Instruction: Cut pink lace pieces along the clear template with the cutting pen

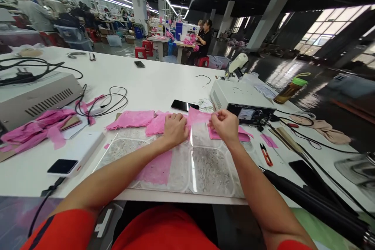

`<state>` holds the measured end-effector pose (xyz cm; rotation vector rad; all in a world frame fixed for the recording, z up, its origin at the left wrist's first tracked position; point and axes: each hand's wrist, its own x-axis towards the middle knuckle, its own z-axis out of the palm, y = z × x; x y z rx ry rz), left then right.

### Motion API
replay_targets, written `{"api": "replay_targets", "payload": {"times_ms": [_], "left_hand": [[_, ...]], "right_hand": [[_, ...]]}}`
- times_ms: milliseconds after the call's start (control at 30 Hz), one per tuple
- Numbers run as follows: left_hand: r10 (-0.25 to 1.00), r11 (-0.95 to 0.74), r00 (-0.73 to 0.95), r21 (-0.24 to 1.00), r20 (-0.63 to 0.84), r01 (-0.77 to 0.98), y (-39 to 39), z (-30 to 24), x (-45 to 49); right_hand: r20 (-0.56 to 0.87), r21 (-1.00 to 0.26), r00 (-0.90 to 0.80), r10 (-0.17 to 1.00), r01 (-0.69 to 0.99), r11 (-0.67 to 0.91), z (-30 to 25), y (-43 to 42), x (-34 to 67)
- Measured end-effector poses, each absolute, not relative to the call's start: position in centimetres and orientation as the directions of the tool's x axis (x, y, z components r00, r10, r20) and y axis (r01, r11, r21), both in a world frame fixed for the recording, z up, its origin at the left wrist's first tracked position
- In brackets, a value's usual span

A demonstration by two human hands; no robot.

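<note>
A thin pink fabric piece (199,116) stretches between my two hands above a clear plastic sheet (213,170). My right hand (226,125) is closed, pinching the right end of that piece. Curled fingers of my left hand (176,129) grip its left end, partly hiding it. To the left lies a stack of pink fabric pieces (131,119), and another pink piece (159,166) lies flat under my left forearm. Beneath my right hand, more folded pink fabric (215,133) shows at the table's middle.
A control box (244,95) with a dial stands at the right, near red-handled thread snips (266,154) and a black handheld tool (307,199). A phone (184,104) lies behind my hands. Left are a white box (84,152), cables (109,99) and a grey machine (43,93).
</note>
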<state>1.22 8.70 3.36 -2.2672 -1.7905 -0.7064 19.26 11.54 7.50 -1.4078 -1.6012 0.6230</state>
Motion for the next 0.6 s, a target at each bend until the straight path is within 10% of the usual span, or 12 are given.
{"api": "replay_targets", "payload": {"times_ms": [300,433,600], "left_hand": [[0.556,-0.826,0.786,0.071,0.271,0.560,1.1,1.5,2.7],[0.595,-0.802,0.780,0.207,0.196,0.560,1.8,2.2,2.8],[0.630,-0.776,0.763,0.148,0.141,0.613,3.4,3.3,3.1]], "right_hand": [[0.147,-0.593,0.055,0.988,0.804,0.043,1.2,2.2,28.8],[0.014,-0.370,0.015,1.000,0.929,-0.009,1.1,0.8,29.9],[0.065,-0.474,0.049,0.997,0.880,-0.012,1.1,1.0,30.8]]}}
